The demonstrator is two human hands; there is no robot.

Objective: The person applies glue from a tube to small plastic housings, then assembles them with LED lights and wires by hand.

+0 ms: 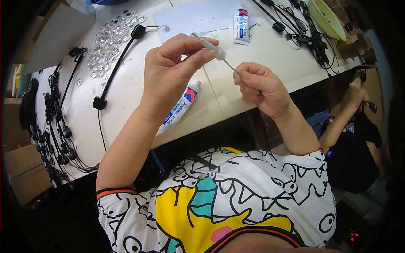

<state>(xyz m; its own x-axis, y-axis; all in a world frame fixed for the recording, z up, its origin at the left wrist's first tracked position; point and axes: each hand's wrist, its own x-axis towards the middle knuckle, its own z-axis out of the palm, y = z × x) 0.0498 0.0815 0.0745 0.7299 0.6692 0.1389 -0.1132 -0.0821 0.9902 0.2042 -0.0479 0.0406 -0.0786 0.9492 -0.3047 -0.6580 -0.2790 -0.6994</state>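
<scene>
My left hand (164, 69) pinched a white nozzle (219, 53) between thumb and fingers above the desk (130, 84); my right hand (263, 88) was curled shut on a thin rod (230, 65) meeting its wide end, apparently to align both. A tube (181, 106) lay close below, perhaps for easy reach.

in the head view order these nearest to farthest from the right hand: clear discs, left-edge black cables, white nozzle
1. White nozzle, in the left hand
2. Clear discs, upper left of the table
3. Black cables, along its left edge
</scene>
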